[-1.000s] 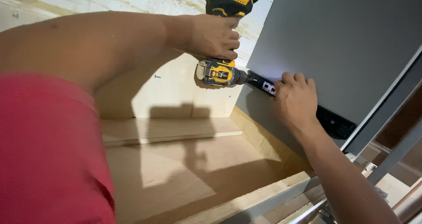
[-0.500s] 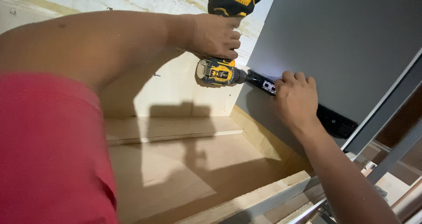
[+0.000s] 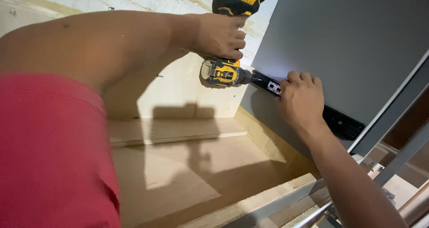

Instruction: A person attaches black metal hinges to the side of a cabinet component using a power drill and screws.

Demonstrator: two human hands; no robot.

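The left hand (image 3: 219, 35) was wrapped tight around the grip of a yellow-and-black cordless drill (image 3: 225, 53), fingers curled fully about the handle, with the battery end at the top edge of the view and the motor head hanging below the knuckles. The drill's nose pointed to the right, its black chuck running straight into a black drawer slide (image 3: 313, 103) fixed along the inner face of a grey cabinet panel (image 3: 348, 44). The tip met the slide's near end, where a small patch of white and red showed on the metal; the bit itself was too small to make out.

The right hand (image 3: 301, 100) lay flat against the same slide just beside the drill's nose, fingers together and pressed on the rail and the panel, holding nothing between them. The slide ran on past the wrist, downward to the right, towards the panel's front edge.

The left forearm crossed the upper part of the view from a red sleeve (image 3: 53, 152) that filled the lower left corner. Behind the drill stood a pale plywood back wall (image 3: 178, 89), carrying the shadow of the arm and tool. Below it a wooden ledge (image 3: 174, 130) ran across, and under that the plywood floor of the cabinet (image 3: 196, 174) spread out, part sunlit and part shaded. A light wooden front rail (image 3: 263, 201) closed the bottom, with grey metal framing (image 3: 402, 156) at the lower right.
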